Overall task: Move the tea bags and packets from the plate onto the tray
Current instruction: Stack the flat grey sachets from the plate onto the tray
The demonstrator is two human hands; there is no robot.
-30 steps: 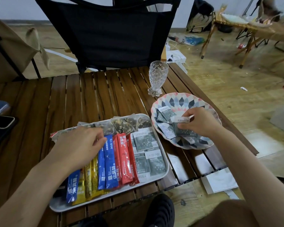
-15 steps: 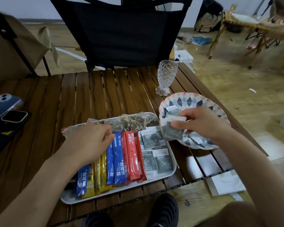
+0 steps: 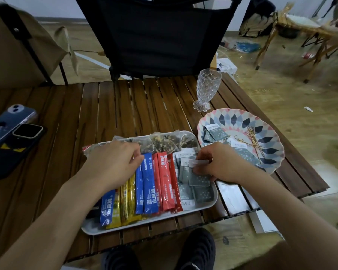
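Grey dotted packet [image 3: 199, 179] hangs just above the right end of the white tray [image 3: 144, 225], pinched at its pale top strip between thumb and fingertips of the right hand [image 3: 220, 162], over other grey packets [image 3: 202, 194] lying there. Left hand [image 3: 113, 166] rests on the yellow, blue and red stick sachets [image 3: 165, 184] lined side by side in the tray, fingers close together and bent down near the mesh tea bags [image 3: 164, 142] along the far edge, though whether they pinch anything cannot be told. More packets [image 3: 216, 133] lie on the patterned plate [image 3: 240, 117], just right of the tray on the slatted table [image 3: 125, 110], with a glass [image 3: 208, 88] behind it
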